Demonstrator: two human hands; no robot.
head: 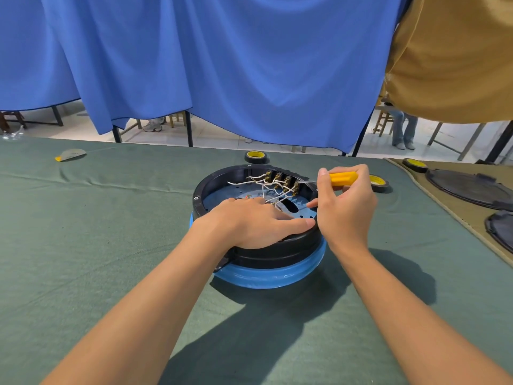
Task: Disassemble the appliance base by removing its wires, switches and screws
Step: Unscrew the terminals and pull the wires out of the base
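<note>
Base [200, 190] far wall crowded w/ wires [256, 177] & switches [281, 179]; left floor open

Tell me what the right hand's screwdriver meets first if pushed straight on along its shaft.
Probably the rightmost switch: the screwdriver in the right hand points left at it, tip seemingly almost there, though depth is unclear.

Bright, even light falls from above and ahead-left. It throws soft dark shadows from the round black-and-blue appliance base [272, 273] and both forearms toward the viewer and rightward over the green cloth-covered surface [83, 245]. The centre is sharp, and the yellow-handled screwdriver [342, 178] reads crisply. The pale tiled floor [216, 134] under the blue curtain [222, 65] is nearly washed out. Wide-angle distortion bows the surface's far edge and tilts uprights near the sides.
</note>
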